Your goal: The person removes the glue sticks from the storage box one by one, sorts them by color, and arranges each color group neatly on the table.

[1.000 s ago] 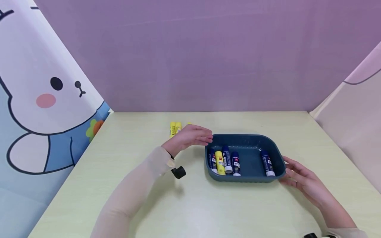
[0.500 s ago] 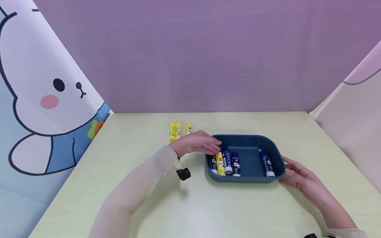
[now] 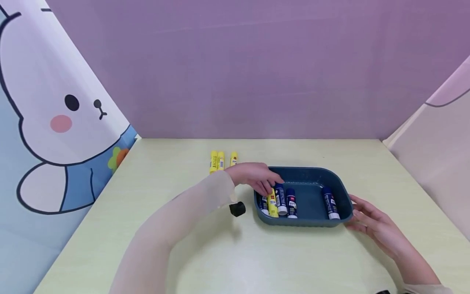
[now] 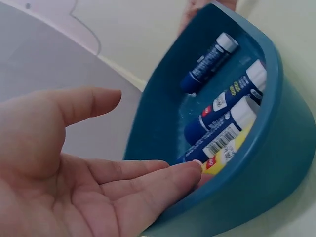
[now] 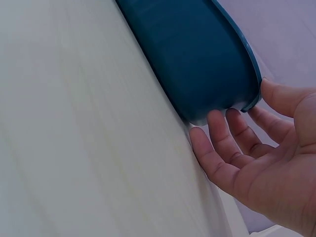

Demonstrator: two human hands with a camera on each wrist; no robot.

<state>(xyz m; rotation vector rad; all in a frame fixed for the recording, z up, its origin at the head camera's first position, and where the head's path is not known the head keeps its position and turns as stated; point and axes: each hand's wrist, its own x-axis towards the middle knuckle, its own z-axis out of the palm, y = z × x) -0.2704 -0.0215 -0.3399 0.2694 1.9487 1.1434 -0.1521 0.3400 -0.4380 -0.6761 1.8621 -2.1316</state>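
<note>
A dark blue-green plastic bin (image 3: 310, 223) rests on the table with several glue sticks in it. At its left end lie a yellow glue stick (image 3: 272, 205) and several blue ones, such as this blue glue stick (image 3: 291, 203); another blue glue stick (image 3: 331, 203) lies apart at the right. My left hand (image 3: 257, 176) reaches over the left rim, fingers extended by the yellow stick's upper end, thumb apart in the left wrist view. Whether the fingertips touch the stick is hard to tell. My right hand (image 3: 376, 222) rests its fingertips and thumb against the bin's right end, fingers gently bent.
Behind my left wrist, two yellow glue sticks (image 3: 217, 161) lie side by side, with one more yellow glue stick (image 3: 233, 158) a little to their right. A purple backdrop (image 3: 257, 81) rises at the far edge of the pale table (image 3: 235, 253).
My left hand has moved right from outside the bin's left rim to over the glue sticks inside, its fingers lowering. The right hand and the bin have stayed nearly still.
</note>
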